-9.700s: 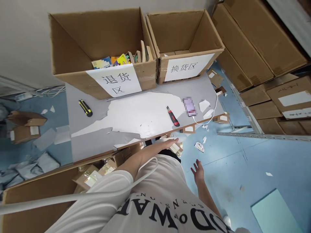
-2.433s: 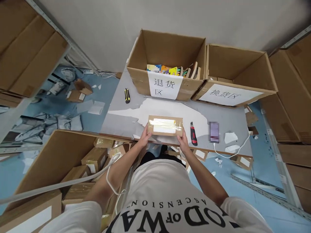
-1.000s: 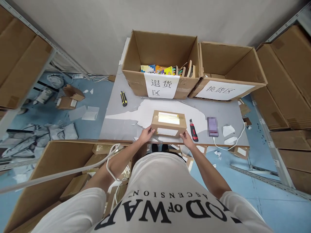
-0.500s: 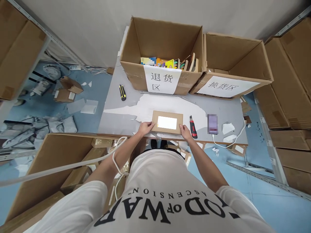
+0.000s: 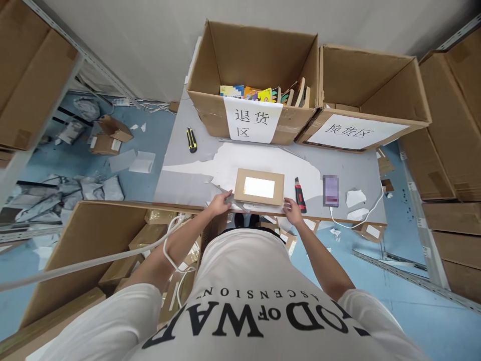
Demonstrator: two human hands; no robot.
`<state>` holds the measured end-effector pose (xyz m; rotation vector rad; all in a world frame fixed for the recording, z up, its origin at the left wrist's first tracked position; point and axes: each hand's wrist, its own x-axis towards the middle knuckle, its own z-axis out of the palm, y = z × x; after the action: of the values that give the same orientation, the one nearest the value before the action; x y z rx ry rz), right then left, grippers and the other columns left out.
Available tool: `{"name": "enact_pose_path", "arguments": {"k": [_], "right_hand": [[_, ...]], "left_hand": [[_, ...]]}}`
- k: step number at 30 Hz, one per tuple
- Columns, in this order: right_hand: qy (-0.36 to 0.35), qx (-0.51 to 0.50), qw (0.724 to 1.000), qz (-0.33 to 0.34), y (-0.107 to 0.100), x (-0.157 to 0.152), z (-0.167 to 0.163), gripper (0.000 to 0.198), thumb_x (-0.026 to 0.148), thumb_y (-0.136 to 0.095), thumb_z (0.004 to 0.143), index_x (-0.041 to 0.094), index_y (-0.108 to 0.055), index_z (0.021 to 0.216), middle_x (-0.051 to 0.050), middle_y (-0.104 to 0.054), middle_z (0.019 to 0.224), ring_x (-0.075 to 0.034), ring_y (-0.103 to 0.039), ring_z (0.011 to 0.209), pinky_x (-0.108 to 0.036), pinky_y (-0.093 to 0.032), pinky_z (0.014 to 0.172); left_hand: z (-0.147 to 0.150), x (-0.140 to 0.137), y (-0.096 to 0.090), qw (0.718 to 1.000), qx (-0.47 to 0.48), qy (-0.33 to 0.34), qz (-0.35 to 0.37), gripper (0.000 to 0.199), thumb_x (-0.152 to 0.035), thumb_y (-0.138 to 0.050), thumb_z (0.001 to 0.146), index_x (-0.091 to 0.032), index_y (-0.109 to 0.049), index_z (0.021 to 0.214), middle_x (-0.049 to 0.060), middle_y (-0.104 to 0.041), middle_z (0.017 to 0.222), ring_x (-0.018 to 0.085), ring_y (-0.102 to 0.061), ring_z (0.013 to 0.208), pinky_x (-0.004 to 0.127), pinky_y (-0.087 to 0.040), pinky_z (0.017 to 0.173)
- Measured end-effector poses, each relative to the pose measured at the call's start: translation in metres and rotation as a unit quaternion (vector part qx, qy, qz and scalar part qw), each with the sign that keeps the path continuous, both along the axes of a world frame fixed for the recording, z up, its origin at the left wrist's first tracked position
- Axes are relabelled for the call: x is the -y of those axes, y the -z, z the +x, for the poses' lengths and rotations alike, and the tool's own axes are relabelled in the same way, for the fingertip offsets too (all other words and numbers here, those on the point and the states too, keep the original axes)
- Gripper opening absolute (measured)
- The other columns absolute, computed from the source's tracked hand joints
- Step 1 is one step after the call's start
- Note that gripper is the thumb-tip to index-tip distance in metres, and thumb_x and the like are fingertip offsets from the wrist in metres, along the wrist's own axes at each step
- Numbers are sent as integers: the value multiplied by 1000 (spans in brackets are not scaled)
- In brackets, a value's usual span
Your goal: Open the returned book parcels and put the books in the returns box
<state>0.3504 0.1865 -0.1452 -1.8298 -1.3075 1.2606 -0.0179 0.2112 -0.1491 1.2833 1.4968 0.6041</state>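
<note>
A small brown cardboard box (image 5: 278, 188) with a white label lies on the table near its front edge. Just off the box's left side is my left hand (image 5: 220, 203), thumb and fingers apart and nothing in them. My right hand (image 5: 292, 211) is by the lower right corner of the box, fingers loosely bent and holding nothing. Right of the box lies a red and black utility knife (image 5: 299, 195). Farther back on the left lies a yellow and black utility knife (image 5: 191, 140).
Two large open cartons with paper signs stand at the back, the left carton (image 5: 210, 119) holding books, the right carton (image 5: 391, 90) beside it. A phone (image 5: 330, 190) on a white cable (image 5: 361, 223) lies to the right. A carton of parcels (image 5: 108, 220) stands at lower left.
Both hands have let go of the box and moved slightly outward from its sides. The box stays on the table; the whole view has shifted slightly.
</note>
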Motion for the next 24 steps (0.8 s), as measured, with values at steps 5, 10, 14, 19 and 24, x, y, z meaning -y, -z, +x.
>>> {"name": "enact_pose_path", "arguments": {"k": [5,10,14,19,24], "right_hand": [[-41,14,999,-13,2,1,-22,51,27,-62,68,19,-50,117,-12,-63,118,-26,-61,106,-49,-47,95],[-3,-31,999,-35,-4,1,-40,39,32,-58,73,21,-46,108,-10,-65,107,-24,-62,101,-47,-47,96],[-8,-122,992,38,-26,-5,-35,39,45,-59,76,24,-46,107,-10,-60,123,-22,-53,120,-41,-43,102],[-16,-12,999,33,-61,-25,-30,40,60,-47,82,21,-51,91,-8,-66,96,-24,-61,93,-40,-47,88],[-20,13,1000,12,-64,-33,-34,46,66,-47,79,21,-52,85,-6,-65,89,-21,-59,83,-36,-46,80]], "left_hand": [[15,2,-13,998,-43,48,15,55,-41,-70,68,-17,-68,117,7,-75,101,33,-65,102,43,-49,94],[26,6,-23,999,-23,22,21,51,-49,-67,71,-17,-71,111,7,-75,99,32,-65,99,42,-49,94],[27,4,-40,998,-15,7,67,57,-54,-55,81,-13,-67,119,9,-72,110,29,-64,103,39,-48,94],[31,-9,-66,987,-127,-29,94,57,-53,-40,90,-9,-73,102,7,-74,88,26,-66,91,29,-48,78],[35,-17,-69,982,-174,-24,71,56,-52,-40,90,-10,-75,82,6,-71,71,23,-65,80,26,-44,70]]}}
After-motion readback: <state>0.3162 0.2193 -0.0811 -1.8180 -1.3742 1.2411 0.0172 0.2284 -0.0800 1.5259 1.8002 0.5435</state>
